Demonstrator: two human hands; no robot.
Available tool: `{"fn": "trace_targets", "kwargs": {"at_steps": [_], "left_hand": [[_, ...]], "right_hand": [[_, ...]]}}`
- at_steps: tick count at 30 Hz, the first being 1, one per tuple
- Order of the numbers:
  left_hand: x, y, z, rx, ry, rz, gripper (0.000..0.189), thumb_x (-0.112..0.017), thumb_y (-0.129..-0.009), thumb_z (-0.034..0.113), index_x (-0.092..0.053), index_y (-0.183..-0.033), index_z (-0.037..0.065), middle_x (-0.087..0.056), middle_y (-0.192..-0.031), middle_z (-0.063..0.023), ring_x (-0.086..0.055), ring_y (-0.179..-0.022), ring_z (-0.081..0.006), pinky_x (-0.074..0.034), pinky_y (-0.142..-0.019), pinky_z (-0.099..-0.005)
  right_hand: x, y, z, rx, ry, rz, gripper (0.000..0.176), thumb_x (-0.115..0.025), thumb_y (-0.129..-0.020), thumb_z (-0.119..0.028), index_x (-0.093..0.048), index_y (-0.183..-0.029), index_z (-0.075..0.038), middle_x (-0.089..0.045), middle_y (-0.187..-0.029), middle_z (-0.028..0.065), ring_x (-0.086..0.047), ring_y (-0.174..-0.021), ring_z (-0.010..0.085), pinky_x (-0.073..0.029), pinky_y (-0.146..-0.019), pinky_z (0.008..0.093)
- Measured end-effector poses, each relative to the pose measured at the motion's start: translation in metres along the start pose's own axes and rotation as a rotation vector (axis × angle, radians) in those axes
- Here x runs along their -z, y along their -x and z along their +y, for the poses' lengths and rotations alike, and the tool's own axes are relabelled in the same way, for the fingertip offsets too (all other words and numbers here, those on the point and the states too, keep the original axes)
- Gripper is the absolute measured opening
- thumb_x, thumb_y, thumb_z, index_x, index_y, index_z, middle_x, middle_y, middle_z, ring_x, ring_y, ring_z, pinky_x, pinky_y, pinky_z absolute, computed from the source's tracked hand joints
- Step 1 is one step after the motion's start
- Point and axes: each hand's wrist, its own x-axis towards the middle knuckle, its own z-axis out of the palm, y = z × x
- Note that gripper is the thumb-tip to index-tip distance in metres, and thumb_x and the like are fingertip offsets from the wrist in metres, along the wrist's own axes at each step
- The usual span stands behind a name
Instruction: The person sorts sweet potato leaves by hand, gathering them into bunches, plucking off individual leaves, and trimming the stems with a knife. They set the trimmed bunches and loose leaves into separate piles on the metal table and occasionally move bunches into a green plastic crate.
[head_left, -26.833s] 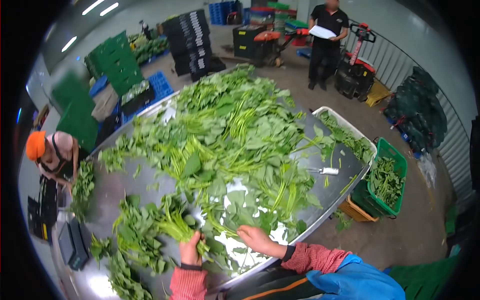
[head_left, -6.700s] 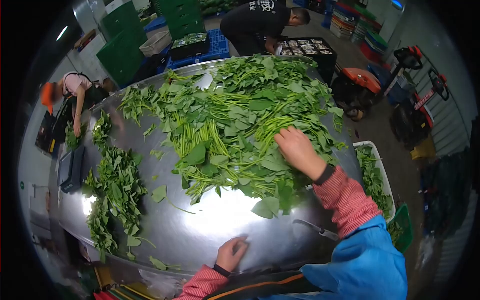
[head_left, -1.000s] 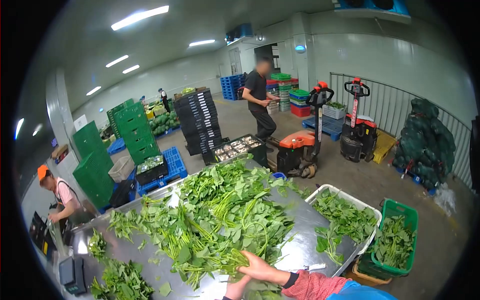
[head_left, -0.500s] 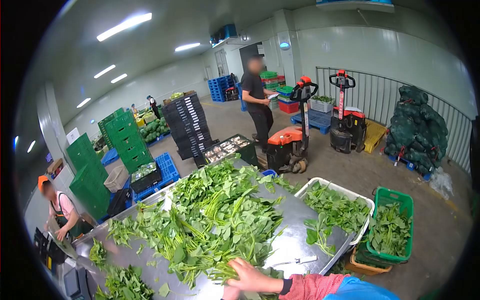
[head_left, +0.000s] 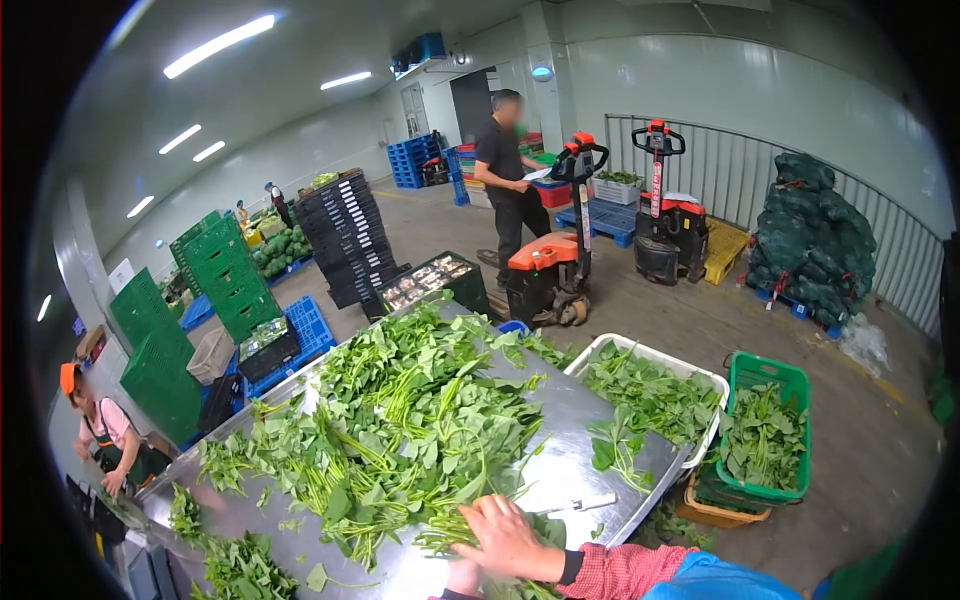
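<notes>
A large heap of leafy greens (head_left: 400, 420) with long pale stems lies across the metal table (head_left: 640, 460). At the heap's near edge my right hand (head_left: 508, 542) closes on a bunch of these greens, the stem ends showing at its fingertips. Close beneath it, my left hand (head_left: 463, 576) shows only in part; its fingers are hidden behind the right hand and stems. A slim white object (head_left: 585, 503), perhaps a small tool, lies on the metal to the right of my hands. Smaller piles of greens (head_left: 245, 568) rest at the lower left.
To the right stand a white crate (head_left: 722, 400) and a green crate (head_left: 800, 440), both holding greens. Beyond the table are a mushroom-like load in a dark crate (head_left: 455, 275), pallet jacks (head_left: 545, 265) and a person with papers (head_left: 510, 175). Another person (head_left: 120, 440) works at left.
The camera view has shifted slightly, moving the scene left and up. My right hand stays at the bunch, its fingers slightly moved. The person at left has lowered a hand and turned.
</notes>
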Motion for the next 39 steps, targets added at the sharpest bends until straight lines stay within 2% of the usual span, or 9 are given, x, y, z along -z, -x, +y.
{"fn": "trace_targets", "kwargs": {"at_steps": [6,16,21,24,26,28,30,34,39], "left_hand": [[-0.002,-0.005,0.0,0.009,0.011,-0.022,0.037,-0.065,-0.08,0.004,-0.055,-0.115,0.003,-0.061,-0.106,-0.0115,-0.06,-0.095,-0.0232,-0.05,-0.082,-0.0337],[0.008,-0.005,0.007,0.032,0.013,-0.035,0.034,-0.065,-0.079,0.003,-0.057,-0.112,0.003,-0.062,-0.103,-0.0116,-0.06,-0.093,-0.0236,-0.051,-0.08,-0.0337],[0.015,0.0,0.007,0.052,0.007,-0.029,0.033,-0.065,-0.079,0.002,-0.058,-0.111,0.004,-0.063,-0.101,-0.0117,-0.061,-0.092,-0.0238,-0.051,-0.079,-0.0338],[0.022,0.004,0.013,0.07,-0.002,-0.028,0.032,-0.065,-0.079,0.001,-0.058,-0.11,0.004,-0.063,-0.101,-0.0117,-0.061,-0.091,-0.0239,-0.051,-0.078,-0.0338],[0.035,0.005,0.021,0.096,-0.017,-0.017,0.032,-0.065,-0.079,0.001,-0.058,-0.11,0.004,-0.063,-0.1,-0.0117,-0.061,-0.091,-0.024,-0.051,-0.078,-0.0338],[0.056,0.006,0.031,0.128,-0.045,0.011,0.031,-0.065,-0.079,0.001,-0.059,-0.109,0.005,-0.063,-0.099,-0.0117,-0.061,-0.09,-0.0241,-0.052,-0.077,-0.0338],[0.078,0.006,0.048,0.151,-0.152,0.045,0.04,-0.065,-0.075,-0.005,-0.056,-0.113,0.005,-0.061,-0.097,-0.0083,-0.061,-0.087,-0.0207,-0.053,-0.074,-0.0329],[0.093,0.014,0.056,0.208,-0.178,0.116,0.04,-0.065,-0.075,-0.005,-0.056,-0.113,0.005,-0.061,-0.097,-0.0082,-0.061,-0.086,-0.0207,-0.053,-0.074,-0.033],[0.092,0.013,0.047,0.247,-0.171,0.125,0.04,-0.065,-0.075,-0.005,-0.056,-0.113,0.005,-0.061,-0.097,-0.0081,-0.061,-0.086,-0.0206,-0.053,-0.074,-0.033]], "right_hand": [[-0.021,0.007,0.016,-0.052,-0.232,0.04,0.066,-0.06,-0.083,-0.035,-0.038,-0.13,0.007,-0.043,-0.107,0.0193,-0.047,-0.103,0.0333,-0.041,-0.09,0.0399],[-0.013,-0.004,0.0,-0.044,-0.471,-0.166,0.069,-0.059,-0.084,-0.033,-0.032,-0.134,0.007,-0.04,-0.115,0.0196,-0.046,-0.109,0.0341,-0.039,-0.095,0.0395],[-0.019,-0.012,0.003,0.097,-0.015,-0.156,0.07,-0.052,-0.086,-0.048,-0.044,-0.128,0.007,-0.047,-0.107,0.0213,-0.047,-0.106,0.0328,-0.037,-0.095,0.0407],[-0.002,-0.018,0.011,0.086,-0.035,-0.26,0.068,-0.053,-0.085,-0.049,-0.045,-0.128,0.003,-0.048,-0.106,0.0193,-0.047,-0.105,0.033,-0.038,-0.093,0.0416],[0.002,-0.018,0.028,0.003,-0.173,-0.183,0.063,-0.051,-0.087,-0.052,-0.049,-0.123,0.0,-0.049,-0.103,0.0185,-0.053,-0.098,0.0322,-0.044,-0.086,0.0426],[0.005,-0.014,0.058,-0.078,-0.216,-0.183,0.056,-0.056,-0.087,-0.047,-0.052,-0.118,-0.002,-0.05,-0.102,0.019,-0.056,-0.092,0.0337,-0.046,-0.082,0.043],[0.015,-0.003,0.088,-0.129,-0.045,-0.264,0.047,-0.06,-0.085,-0.041,-0.055,-0.11,-0.002,-0.053,-0.099,0.0181,-0.056,-0.092,0.034,-0.045,-0.083,0.043],[-0.005,0.042,0.166,-0.062,0.459,-0.173,0.033,-0.065,-0.078,-0.032,-0.059,-0.094,-0.004,-0.056,-0.093,0.0149,-0.056,-0.089,0.0314,-0.046,-0.077,0.0465],[-0.026,0.074,0.191,-0.071,0.49,-0.332,0.021,-0.062,-0.075,-0.022,-0.059,-0.088,-0.006,-0.056,-0.09,0.0132,-0.057,-0.088,0.0293,-0.048,-0.073,0.045]]}}
